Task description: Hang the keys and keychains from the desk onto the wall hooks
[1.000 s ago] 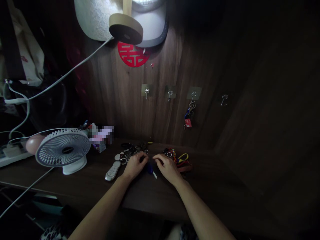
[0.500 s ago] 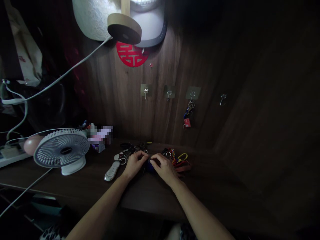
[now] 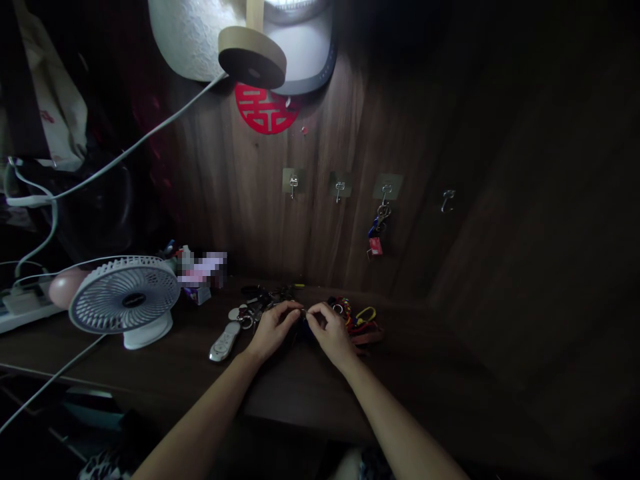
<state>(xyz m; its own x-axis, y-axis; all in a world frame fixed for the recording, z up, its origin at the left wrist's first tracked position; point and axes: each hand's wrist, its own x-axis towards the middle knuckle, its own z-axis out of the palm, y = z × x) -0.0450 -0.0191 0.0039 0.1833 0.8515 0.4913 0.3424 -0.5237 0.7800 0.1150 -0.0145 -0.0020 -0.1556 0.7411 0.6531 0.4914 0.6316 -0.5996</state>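
Observation:
Both hands meet fingertip to fingertip just above the dark wooden shelf. My left hand [image 3: 275,327] is closed in a pinch, thumb against fingers. Opposite it, my right hand [image 3: 331,331] pinches too. Between them is a small dark blue thing [image 3: 309,333], mostly hidden by the fingers; its exact kind does not show. Left of my left hand lie a bunch of keys [image 3: 257,303] and a silver-white key fob [image 3: 225,341]. Beyond my right hand are a yellow carabiner-like loop [image 3: 367,313], a brown strap [image 3: 369,335] and a metal ring [image 3: 338,309].
A white fan [image 3: 131,300] stands on the shelf at left, near a pink ball [image 3: 67,288] and a power strip [image 3: 23,310]. Hooks [image 3: 293,185] line the back wall; one holds keys with a red tag [image 3: 375,246]. A lamp [image 3: 253,57] and caps [image 3: 305,53] hang above.
My fingertips have shifted slightly right and stay pinched together. Less of the dark blue thing shows between them now. The view has moved a little; the other things lie as before.

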